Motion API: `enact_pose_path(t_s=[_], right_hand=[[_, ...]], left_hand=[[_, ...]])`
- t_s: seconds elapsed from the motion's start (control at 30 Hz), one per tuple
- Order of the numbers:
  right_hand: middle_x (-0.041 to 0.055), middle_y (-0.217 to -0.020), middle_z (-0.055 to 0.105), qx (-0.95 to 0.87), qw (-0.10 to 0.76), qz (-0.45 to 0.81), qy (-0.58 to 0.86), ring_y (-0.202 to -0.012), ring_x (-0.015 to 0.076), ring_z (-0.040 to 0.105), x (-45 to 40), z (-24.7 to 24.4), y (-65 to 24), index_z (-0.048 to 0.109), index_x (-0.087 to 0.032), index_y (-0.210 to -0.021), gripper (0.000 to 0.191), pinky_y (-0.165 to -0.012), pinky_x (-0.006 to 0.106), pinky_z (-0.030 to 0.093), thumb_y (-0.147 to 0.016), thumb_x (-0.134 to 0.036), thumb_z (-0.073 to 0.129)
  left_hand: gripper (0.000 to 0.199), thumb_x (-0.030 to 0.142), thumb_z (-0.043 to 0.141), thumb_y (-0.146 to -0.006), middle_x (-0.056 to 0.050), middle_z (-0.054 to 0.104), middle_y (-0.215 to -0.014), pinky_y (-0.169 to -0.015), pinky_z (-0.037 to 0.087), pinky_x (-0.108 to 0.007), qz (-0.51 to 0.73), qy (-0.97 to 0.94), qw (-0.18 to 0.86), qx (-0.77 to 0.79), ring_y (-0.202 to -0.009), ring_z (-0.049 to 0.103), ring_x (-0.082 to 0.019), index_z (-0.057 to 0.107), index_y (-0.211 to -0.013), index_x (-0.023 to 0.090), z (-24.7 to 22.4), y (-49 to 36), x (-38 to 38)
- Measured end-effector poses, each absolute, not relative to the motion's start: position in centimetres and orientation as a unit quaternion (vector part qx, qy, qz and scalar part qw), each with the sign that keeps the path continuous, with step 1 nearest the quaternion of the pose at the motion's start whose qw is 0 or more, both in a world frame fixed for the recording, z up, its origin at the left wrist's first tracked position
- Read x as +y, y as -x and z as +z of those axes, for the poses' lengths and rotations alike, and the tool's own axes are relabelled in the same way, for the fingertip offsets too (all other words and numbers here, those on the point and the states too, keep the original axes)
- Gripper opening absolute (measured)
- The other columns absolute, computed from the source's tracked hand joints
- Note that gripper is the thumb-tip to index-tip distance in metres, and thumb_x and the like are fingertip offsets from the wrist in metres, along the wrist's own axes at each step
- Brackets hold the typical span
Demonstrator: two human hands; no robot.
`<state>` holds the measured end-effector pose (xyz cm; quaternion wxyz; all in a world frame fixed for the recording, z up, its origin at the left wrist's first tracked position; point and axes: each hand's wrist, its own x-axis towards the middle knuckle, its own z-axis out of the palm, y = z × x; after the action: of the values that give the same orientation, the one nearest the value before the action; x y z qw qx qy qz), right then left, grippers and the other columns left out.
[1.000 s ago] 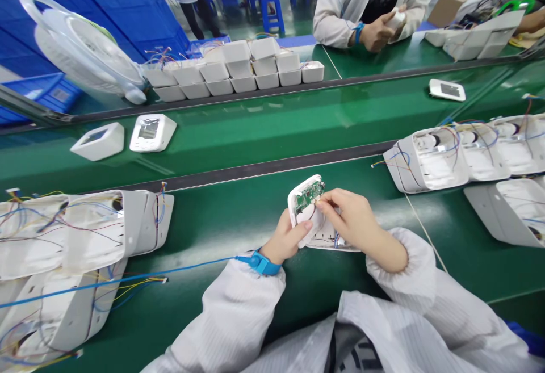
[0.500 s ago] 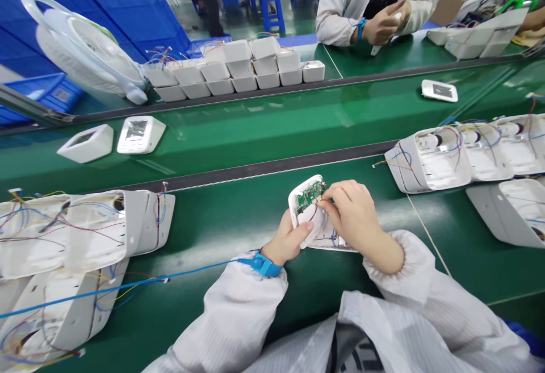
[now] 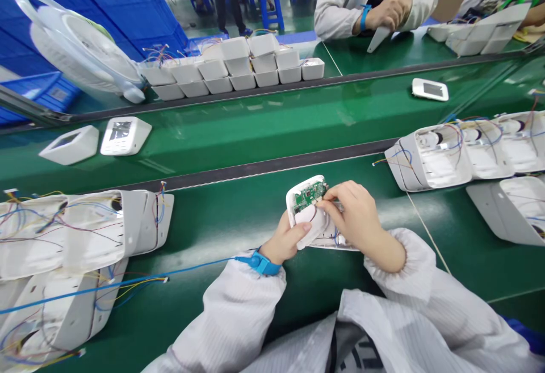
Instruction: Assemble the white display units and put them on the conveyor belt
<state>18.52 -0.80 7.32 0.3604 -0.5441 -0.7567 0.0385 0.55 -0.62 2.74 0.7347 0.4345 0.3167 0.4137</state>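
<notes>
My left hand (image 3: 286, 239) is closed around the lower left edge of a white plastic panel (image 3: 291, 201), its thumb lying over the front. A green circuit board (image 3: 307, 196) is set into the panel, which is held tilted. At the board's right edge my right hand (image 3: 351, 208) pinches a wire connector, mostly hidden by the fingertips; a thin dark wire (image 3: 315, 212) runs down from there. Below and behind the panel sits an open white housing (image 3: 330, 242) with blue wires inside, partly covered by the panel and my right hand.
Wired white housings stand at left (image 3: 142, 219) and right (image 3: 409, 163). White finished-looking units (image 3: 126, 136) lie on the green belt (image 3: 255, 123), with a flat panel (image 3: 430, 89) at right. Stacked white housings (image 3: 219, 86) and a fan (image 3: 80, 43) stand beyond. A blue wrist-strap cord (image 3: 191, 271) crosses the left side. A co-worker sits opposite.
The units and the flat panel on the belt have shifted left. My hands keep nearly the same hold, with the panel slightly moved left. The co-worker's hands have changed position.
</notes>
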Motion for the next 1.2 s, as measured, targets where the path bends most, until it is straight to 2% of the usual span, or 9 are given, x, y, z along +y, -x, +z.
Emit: enact_pose_path(t_s=[0.07, 0.13, 0.23, 0.53, 0.73, 0.93, 1.03, 1.1, 1.2], right_hand=[[0.0087, -0.100, 0.068, -0.757, 0.399, 0.047, 0.516, -0.094, 0.0236, 0.063, -0.3, 7.3, -19.3, 0.061, -0.021, -0.105, 0.025, -0.080, 0.037, 0.051, -0.091, -0.041, 0.063], [0.0129, -0.124, 0.062, -0.781, 0.396, 0.069, 0.478, -0.112, 0.0258, 0.060, 0.2, 7.3, -20.2, 0.053, -0.022, -0.129, 0.046, -0.090, 0.040, 0.053, -0.090, -0.044, 0.063], [0.0124, -0.135, 0.057, -0.828, 0.351, 0.090, 0.429, -0.120, 0.0255, 0.058, 0.6, 7.1, -21.0, 0.043, -0.025, -0.143, 0.055, -0.097, 0.041, 0.053, -0.093, -0.042, 0.058], [0.0136, -0.124, 0.067, -0.819, 0.340, 0.015, 0.462, -0.102, 0.0233, 0.068, -0.1, 7.1, -20.3, 0.057, -0.018, -0.133, 0.045, -0.085, 0.033, 0.055, -0.097, -0.044, 0.053], [0.0125, -0.120, 0.069, -0.805, 0.338, 0.018, 0.487, -0.093, 0.0216, 0.071, -0.1, 7.0, -20.3, 0.061, -0.019, -0.129, 0.045, -0.081, 0.032, 0.056, -0.096, -0.048, 0.053], [0.0089, -0.120, 0.067, -0.760, 0.378, 0.171, 0.500, -0.096, 0.0199, 0.068, 0.2, 7.2, -20.2, 0.061, -0.024, -0.126, 0.042, -0.079, 0.031, 0.057, -0.090, -0.046, 0.063], [0.0052, -0.097, 0.072, -0.733, 0.374, 0.247, 0.512, -0.080, 0.0178, 0.067, 0.2, 7.8, -20.1, 0.066, -0.021, -0.107, 0.030, -0.070, 0.029, 0.056, -0.087, -0.044, 0.067], [0.0020, -0.084, 0.070, -0.716, 0.394, 0.267, 0.510, -0.074, 0.0169, 0.066, 0.0, 8.3, -20.2, 0.065, -0.021, -0.096, 0.023, -0.067, 0.028, 0.054, -0.086, -0.042, 0.068], [0.0020, -0.086, 0.070, -0.726, 0.448, 0.208, 0.478, -0.080, 0.0177, 0.066, -0.2, 8.8, -20.5, 0.062, -0.022, -0.090, 0.010, -0.073, 0.031, 0.052, -0.089, -0.032, 0.063]], left_hand=[[0.058, 0.044, 0.075, -0.073, -0.011, 0.067, -0.123, -0.104, 0.044, -0.048, 0.399, -0.429, 0.751, 0.304, -0.116, 0.059, -0.034, 0.062, -0.122, 0.016, 2.9, -0.4, -0.6], [0.057, 0.044, 0.076, -0.071, -0.010, 0.070, -0.117, -0.100, 0.046, -0.046, 0.383, -0.432, 0.761, 0.295, -0.111, 0.062, -0.033, 0.064, -0.119, 0.015, 3.2, -0.3, -0.5], [0.057, 0.043, 0.077, -0.069, -0.010, 0.072, -0.109, -0.096, 0.048, -0.045, 0.369, -0.439, 0.767, 0.289, -0.103, 0.065, -0.033, 0.065, -0.116, 0.014, 3.8, -0.4, -0.4], [0.048, 0.038, 0.073, -0.074, -0.009, 0.074, -0.109, -0.091, 0.052, -0.041, 0.388, -0.410, 0.780, 0.270, -0.099, 0.068, -0.031, 0.069, -0.115, 0.015, 4.1, -0.6, -0.6], [0.055, 0.043, 0.074, -0.071, -0.011, 0.074, -0.108, -0.091, 0.052, -0.045, 0.369, -0.413, 0.786, 0.276, -0.099, 0.068, -0.033, 0.068, -0.117, 0.013, 3.7, -0.5, -0.3], [0.058, 0.045, 0.078, -0.068, -0.010, 0.074, -0.105, -0.093, 0.051, -0.045, 0.377, -0.415, 0.772, 0.301, -0.099, 0.068, -0.032, 0.067, -0.117, 0.014, 3.4, -0.4, -0.3], [0.063, 0.052, 0.081, -0.065, -0.009, 0.074, -0.101, -0.091, 0.052, -0.045, 0.409, -0.456, 0.731, 0.300, -0.097, 0.068, -0.031, 0.069, -0.115, 0.016, 2.6, -0.3, 0.1], [0.065, 0.063, 0.076, -0.066, -0.011, 0.074, -0.103, -0.092, 0.051, -0.045, 0.456, -0.499, 0.673, 0.300, -0.100, 0.067, -0.032, 0.071, -0.109, 0.015, 2.2, -0.3, 0.6], [0.068, 0.073, 0.050, -0.082, -0.013, 0.068, -0.123, -0.105, 0.043, -0.046, 0.524, -0.535, 0.571, 0.336, -0.119, 0.059, -0.033, 0.070, -0.115, 0.017, 2.4, -0.4, 1.5]])
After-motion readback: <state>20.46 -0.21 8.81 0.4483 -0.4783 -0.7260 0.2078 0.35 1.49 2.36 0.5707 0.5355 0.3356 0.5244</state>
